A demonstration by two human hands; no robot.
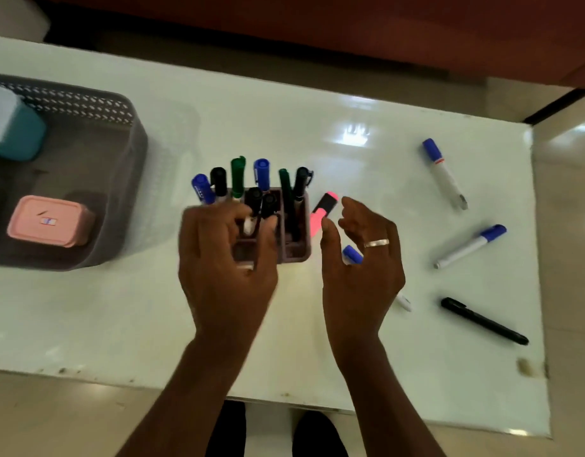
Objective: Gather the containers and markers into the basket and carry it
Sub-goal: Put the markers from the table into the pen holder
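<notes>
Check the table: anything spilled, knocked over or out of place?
Nothing spilled or broken. The pen holder stands upright, but several markers lie loose on the table: two blue-capped ones, a black pen, a pink highlighter. The basket holds only boxes.

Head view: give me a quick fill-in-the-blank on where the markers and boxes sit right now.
The pink lidded box sits inside the ____.
The pink highlighter lies just ____ of the marker holder.
The lone black marker lies flat on the ____.
The ring is on the ____ hand.

Missing words: basket; right; table; right
</notes>
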